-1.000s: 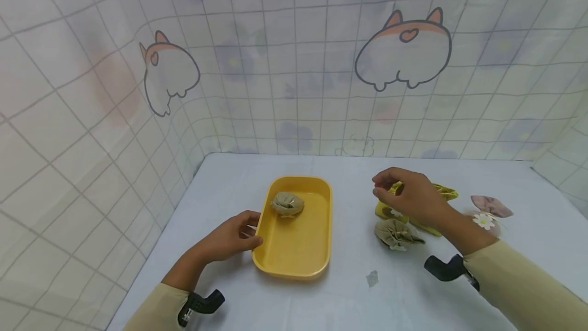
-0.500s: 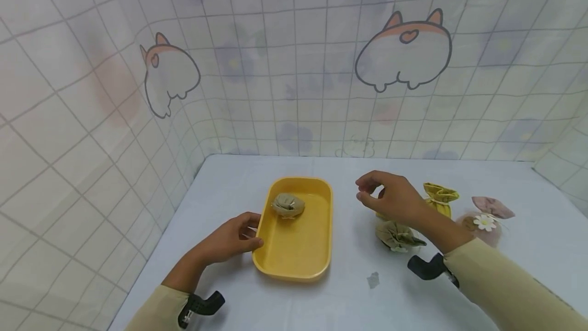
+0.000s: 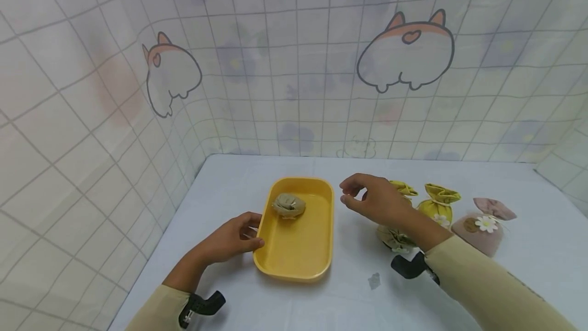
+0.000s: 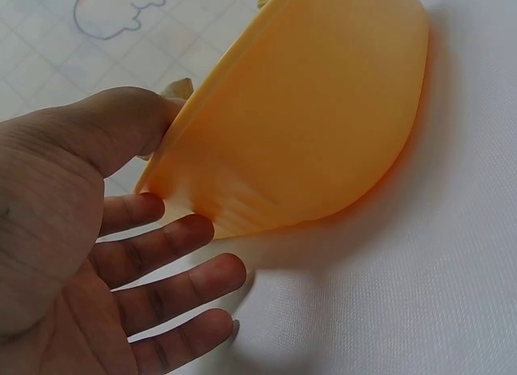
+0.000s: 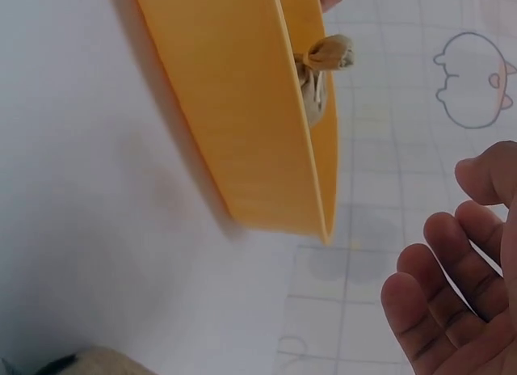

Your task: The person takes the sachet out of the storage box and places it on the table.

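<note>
A yellow plastic tray (image 3: 296, 252) stands on the white table, with a small beige drawstring pouch (image 3: 288, 205) lying toward its far left. My left hand (image 3: 231, 239) pinches the tray's left rim, thumb over the edge and fingers against the outer wall (image 4: 283, 141); the lower fingers stand off from it. Just right of the tray, my right hand (image 3: 376, 199) hovers with loosely curled fingers (image 5: 452, 238) and nothing in them. Under and behind that arm lie a greenish-beige pouch (image 3: 394, 240) and a yellow pouch (image 3: 404, 189), both partly hidden.
Farther right sit another yellow pouch (image 3: 438, 207) with a white flower and a pink pouch (image 3: 480, 233), also flowered. A grey patch (image 3: 374, 281) marks the table in front. A grid-patterned curtain (image 3: 285, 65) hangs behind and along the left.
My right hand has moved left from above the pouches toward the tray, uncovering more of the yellow and pink pouches. My left hand and the tray have stayed put.
</note>
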Motion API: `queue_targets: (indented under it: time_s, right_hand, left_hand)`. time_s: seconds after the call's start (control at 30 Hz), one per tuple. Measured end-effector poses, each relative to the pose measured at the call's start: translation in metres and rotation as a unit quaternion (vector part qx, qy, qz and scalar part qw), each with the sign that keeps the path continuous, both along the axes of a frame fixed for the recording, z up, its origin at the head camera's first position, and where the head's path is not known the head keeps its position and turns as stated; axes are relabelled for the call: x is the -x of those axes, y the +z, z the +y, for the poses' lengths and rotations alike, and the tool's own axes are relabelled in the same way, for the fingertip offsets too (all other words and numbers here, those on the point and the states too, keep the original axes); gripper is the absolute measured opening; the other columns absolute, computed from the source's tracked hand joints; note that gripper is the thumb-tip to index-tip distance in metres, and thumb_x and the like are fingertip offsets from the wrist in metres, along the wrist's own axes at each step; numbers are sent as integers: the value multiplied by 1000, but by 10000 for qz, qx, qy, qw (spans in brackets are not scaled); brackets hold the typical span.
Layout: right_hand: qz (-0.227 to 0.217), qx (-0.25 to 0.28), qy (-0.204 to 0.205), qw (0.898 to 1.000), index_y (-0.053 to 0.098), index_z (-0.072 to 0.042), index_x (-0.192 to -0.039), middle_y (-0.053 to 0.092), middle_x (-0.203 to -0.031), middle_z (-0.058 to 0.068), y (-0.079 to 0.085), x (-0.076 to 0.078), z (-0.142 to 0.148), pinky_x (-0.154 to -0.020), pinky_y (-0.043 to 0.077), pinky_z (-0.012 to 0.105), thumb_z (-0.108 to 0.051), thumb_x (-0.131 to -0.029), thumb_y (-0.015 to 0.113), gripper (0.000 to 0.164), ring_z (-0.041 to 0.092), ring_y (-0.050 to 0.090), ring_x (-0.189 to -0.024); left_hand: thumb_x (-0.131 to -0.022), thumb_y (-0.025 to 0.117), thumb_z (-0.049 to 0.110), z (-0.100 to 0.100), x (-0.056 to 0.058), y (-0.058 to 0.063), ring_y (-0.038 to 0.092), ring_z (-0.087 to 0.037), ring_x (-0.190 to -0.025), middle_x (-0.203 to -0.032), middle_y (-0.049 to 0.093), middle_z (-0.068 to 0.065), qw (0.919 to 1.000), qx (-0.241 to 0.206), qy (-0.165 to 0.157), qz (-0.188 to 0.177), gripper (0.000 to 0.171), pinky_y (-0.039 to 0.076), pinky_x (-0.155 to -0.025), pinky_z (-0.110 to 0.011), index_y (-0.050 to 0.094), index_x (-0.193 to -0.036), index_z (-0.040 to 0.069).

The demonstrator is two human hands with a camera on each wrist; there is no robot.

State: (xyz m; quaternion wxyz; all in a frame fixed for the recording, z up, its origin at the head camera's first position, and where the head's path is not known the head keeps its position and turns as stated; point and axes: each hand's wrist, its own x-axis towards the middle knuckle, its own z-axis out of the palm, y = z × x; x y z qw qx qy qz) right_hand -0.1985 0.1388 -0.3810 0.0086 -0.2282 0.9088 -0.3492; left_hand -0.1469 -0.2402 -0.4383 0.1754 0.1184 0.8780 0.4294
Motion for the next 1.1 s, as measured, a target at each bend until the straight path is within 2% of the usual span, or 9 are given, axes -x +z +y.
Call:
queue_targets:
  time_s: [0.23, 0.43, 0.63, 1.1]
  right_hand:
    - [177, 131, 269, 9994, 71, -13, -115, 67, -97, -7, -6, 4, -11, -81, 56, 34, -24, -95, 73, 23, 18, 64, -94]
    - [224, 122, 347, 9991, 71, -13, -114, 67, -97, -7, -11, 4, -19, -81, 55, 34, -23, -95, 74, 22, 16, 63, -94]
    - [122, 59, 363, 9992, 71, -15, -114, 67, -100, -8, -15, 4, -28, -83, 55, 33, -25, -95, 75, 22, 13, 61, -95]
    - [-88, 330, 661, 9972, 70, -15, -114, 66, -98, -9, -27, 8, -46, -80, 55, 31, -25, -95, 74, 21, 11, 61, -92]
  left_hand:
    - [-93, 78, 29, -1, 0, 1, 64, -20, -111, -129, 63, -3, 10000, -4, -30, 32, 56, 55, -95, -43, 55, -142, 12]
    - [-93, 77, 29, 0, -1, 1, 64, -20, -111, -130, 63, -3, 10000, -9, -69, 17, 57, 55, -94, -41, 54, -142, 11]
    - [-93, 78, 30, 1, -1, 1, 64, -19, -110, -130, 63, -3, 10000, 19, -22, -5, 58, 56, -93, -40, 54, -143, 12]
    - [-94, 77, 30, 0, -1, 1, 64, -20, -111, -130, 63, -4, 9999, -39, -100, 58, 58, 54, -95, -41, 54, -143, 10]
